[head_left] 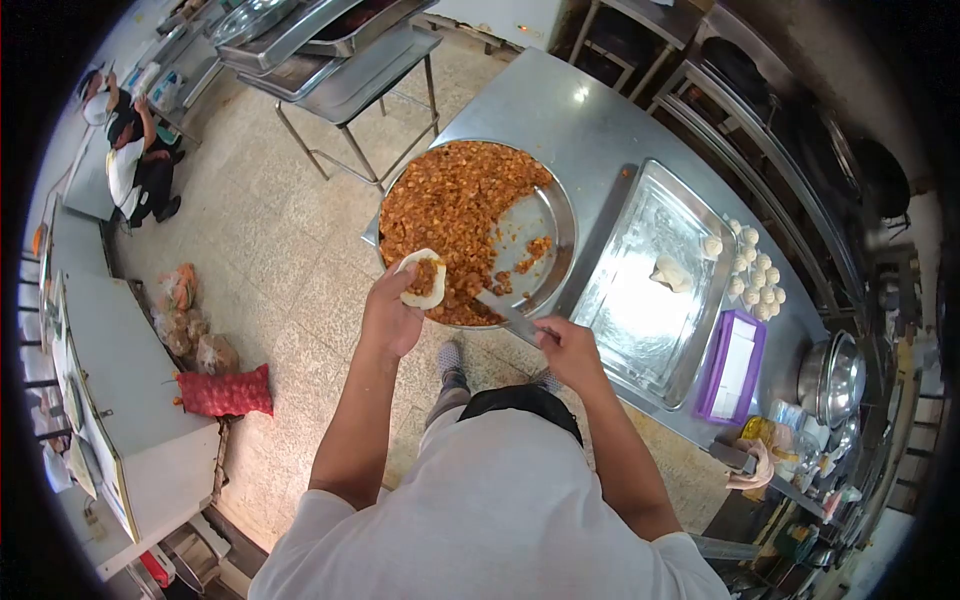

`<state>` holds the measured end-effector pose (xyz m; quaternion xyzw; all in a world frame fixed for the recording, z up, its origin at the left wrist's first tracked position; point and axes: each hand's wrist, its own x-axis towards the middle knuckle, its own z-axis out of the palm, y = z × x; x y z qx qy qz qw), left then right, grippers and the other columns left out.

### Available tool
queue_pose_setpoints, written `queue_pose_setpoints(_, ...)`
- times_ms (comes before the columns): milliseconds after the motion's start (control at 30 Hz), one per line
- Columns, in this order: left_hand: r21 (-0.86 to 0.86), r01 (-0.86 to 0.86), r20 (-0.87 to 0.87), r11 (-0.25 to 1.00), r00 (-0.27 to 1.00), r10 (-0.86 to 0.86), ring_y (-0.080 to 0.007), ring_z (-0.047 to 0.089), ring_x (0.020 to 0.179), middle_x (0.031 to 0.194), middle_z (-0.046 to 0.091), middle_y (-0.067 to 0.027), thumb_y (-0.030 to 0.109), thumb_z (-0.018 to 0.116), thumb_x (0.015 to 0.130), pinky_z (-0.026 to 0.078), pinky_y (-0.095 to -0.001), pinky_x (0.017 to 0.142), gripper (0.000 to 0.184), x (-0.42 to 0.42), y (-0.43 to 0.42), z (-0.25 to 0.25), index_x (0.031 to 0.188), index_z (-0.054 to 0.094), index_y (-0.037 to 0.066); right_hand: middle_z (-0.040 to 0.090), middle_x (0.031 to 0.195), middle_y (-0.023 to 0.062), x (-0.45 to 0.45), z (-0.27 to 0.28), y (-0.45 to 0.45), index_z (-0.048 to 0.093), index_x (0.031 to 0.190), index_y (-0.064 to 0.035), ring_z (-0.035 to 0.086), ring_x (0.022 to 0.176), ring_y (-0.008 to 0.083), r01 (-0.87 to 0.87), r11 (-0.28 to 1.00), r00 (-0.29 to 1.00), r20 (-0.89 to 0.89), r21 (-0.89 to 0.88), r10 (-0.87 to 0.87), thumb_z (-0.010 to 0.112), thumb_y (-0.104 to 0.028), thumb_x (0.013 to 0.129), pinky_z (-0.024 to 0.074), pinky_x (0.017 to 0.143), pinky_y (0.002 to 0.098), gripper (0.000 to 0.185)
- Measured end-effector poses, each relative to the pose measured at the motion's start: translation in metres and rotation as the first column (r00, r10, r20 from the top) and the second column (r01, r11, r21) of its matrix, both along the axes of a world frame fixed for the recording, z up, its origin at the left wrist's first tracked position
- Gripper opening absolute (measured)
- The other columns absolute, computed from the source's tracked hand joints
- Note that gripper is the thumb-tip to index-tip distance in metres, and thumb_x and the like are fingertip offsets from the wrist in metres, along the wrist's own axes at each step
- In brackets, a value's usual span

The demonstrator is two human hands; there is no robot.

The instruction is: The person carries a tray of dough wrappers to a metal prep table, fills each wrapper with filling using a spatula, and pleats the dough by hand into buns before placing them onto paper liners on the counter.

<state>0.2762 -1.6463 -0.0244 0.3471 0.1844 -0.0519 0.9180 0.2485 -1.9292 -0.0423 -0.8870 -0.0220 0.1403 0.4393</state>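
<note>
A flat piece of dough [437,296] with orange-brown filling on it rests in my left hand [391,312], over the near left edge of a big round pan. Chunky reddish-brown filling [450,200] covers most of that pan [562,235], with bare metal at its right. My right hand [572,352] is closed on the handle of a flat metal spatula [508,315]; its tip touches the filling at the pan's near side. To the right, a rectangular metal tray [630,270] holds a folded piece of dough [672,274] and a small dough ball [712,246].
Several dough balls [757,272] sit right of the tray, near a purple container [732,365]. Metal bowls [832,380] and an oil bottle [785,440] stand far right. A steel cart [350,90] is behind. Two people are far left, near a red mesh sack [228,391].
</note>
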Motion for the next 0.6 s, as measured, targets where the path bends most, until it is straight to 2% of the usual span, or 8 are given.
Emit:
queue_pose_setpoints(33, -0.014, -0.036, -0.022, 0.999, 0.999, 0.036, -0.0234, 0.063, 0.110, 0.121, 0.062, -0.0132, 0.009, 0.047, 0.098, 0.051, -0.0378, 0.096, 0.032, 0.001, -0.002, -0.001, 0.127, 0.050, -0.003, 0.070, 0.089, 0.0166, -0.004, 0.004, -0.002, 0.069, 0.109, -0.0036, 0.068, 0.076, 0.0262, 0.054, 0.998, 0.997, -0.056, 0.045, -0.052, 0.065, -0.005, 0.087, 0.0521, 0.071, 0.0323, 0.022)
queue_pose_setpoints(67, -0.029, -0.071, -0.043, 0.997, 0.997, 0.070, -0.0241, 0.062, 0.111, 0.122, 0.062, -0.0135, 0.009, 0.045, 0.099, 0.050, -0.0389, 0.097, 0.032, 0.002, -0.005, -0.002, 0.128, 0.050, -0.003, 0.070, 0.089, 0.0166, -0.007, 0.008, -0.004, 0.069, 0.109, -0.0036, 0.068, 0.076, 0.0262, 0.043, 0.998, 0.997, -0.060, 0.043, -0.041, 0.065, -0.005, 0.087, 0.0521, 0.071, 0.0323, 0.022)
queue_pose_setpoints(133, -0.074, -0.083, -0.077, 0.994, 0.994, 0.078, -0.0248, 0.062, 0.112, 0.122, 0.061, -0.0140, 0.010, 0.044, 0.100, 0.050, -0.0397, 0.098, 0.032, 0.003, -0.012, -0.003, 0.128, 0.050, -0.002, 0.069, 0.088, 0.0141, -0.010, 0.024, -0.005, 0.068, 0.109, -0.0032, 0.065, 0.073, 0.0240, 0.031, 0.996, 0.974, 0.221, 0.085, -0.049, 0.064, -0.003, 0.088, 0.0510, 0.069, 0.0312, 0.021)
queue_pose_setpoints(267, -0.192, -0.073, -0.077, 0.979, 0.995, 0.059, -0.0274, 0.060, 0.115, 0.121, 0.061, -0.0157, 0.016, 0.039, 0.103, 0.049, -0.0424, 0.100, 0.033, 0.006, -0.035, -0.004, 0.128, 0.050, -0.002, 0.065, 0.087, 0.0137, -0.014, 0.055, 0.008, 0.069, 0.107, -0.0037, 0.064, 0.074, 0.0262, -0.010, 0.999, 0.930, 0.368, 0.038, -0.004, 0.063, -0.001, 0.087, 0.0510, 0.067, 0.0330, 0.021)
queue_pose_setpoints(333, -0.291, -0.031, -0.054, 0.956, 0.998, 0.016, -0.0289, 0.060, 0.113, 0.120, 0.061, -0.0167, 0.019, 0.036, 0.103, 0.049, -0.0435, 0.100, 0.035, 0.008, -0.046, 0.001, 0.127, 0.051, -0.002, 0.061, 0.086, 0.0128, -0.016, 0.056, 0.019, 0.069, 0.105, -0.0044, 0.063, 0.075, 0.0288, -0.002, 0.996, 0.836, 0.546, -0.092, 0.052, 0.063, 0.002, 0.084, 0.0510, 0.066, 0.0349, 0.022)
queue_pose_setpoints(467, -0.376, -0.002, -0.011, 0.927, 1.000, -0.002, -0.0280, 0.061, 0.110, 0.118, 0.061, -0.0170, 0.018, 0.036, 0.103, 0.048, -0.0429, 0.100, 0.035, 0.012, -0.051, -0.004, 0.127, 0.051, -0.002, 0.060, 0.086, 0.0129, -0.014, 0.047, 0.014, 0.070, 0.104, -0.0054, 0.063, 0.076, 0.0311, -0.065, 0.992, 0.862, 0.493, -0.112, 0.112, 0.063, 0.003, 0.082, 0.0513, 0.066, 0.0367, 0.025)
queue_pose_setpoints(533, -0.231, -0.003, 0.007, 0.973, 1.000, 0.005, -0.0272, 0.060, 0.111, 0.119, 0.060, -0.0164, 0.018, 0.036, 0.103, 0.048, -0.0419, 0.101, 0.035, 0.007, -0.049, -0.004, 0.128, 0.052, -0.001, 0.060, 0.086, 0.0128, -0.013, 0.071, 0.006, 0.069, 0.105, -0.0059, 0.063, 0.076, 0.0307, -0.089, 0.981, 0.867, 0.471, -0.173, 0.162, 0.062, 0.005, 0.081, 0.0513, 0.066, 0.0374, 0.027)
queue_pose_setpoints(600, -0.212, -0.084, -0.005, 0.974, 0.996, 0.085, -0.0272, 0.060, 0.111, 0.120, 0.060, -0.0160, 0.017, 0.037, 0.103, 0.048, -0.0417, 0.100, 0.034, 0.011, -0.050, -0.002, 0.128, 0.052, 0.000, 0.060, 0.086, 0.0126, -0.016, 0.085, 0.005, 0.070, 0.104, -0.0061, 0.063, 0.076, 0.0306, -0.043, 0.992, 0.878, 0.469, -0.115, 0.092, 0.062, 0.005, 0.080, 0.0514, 0.066, 0.0377, 0.027)
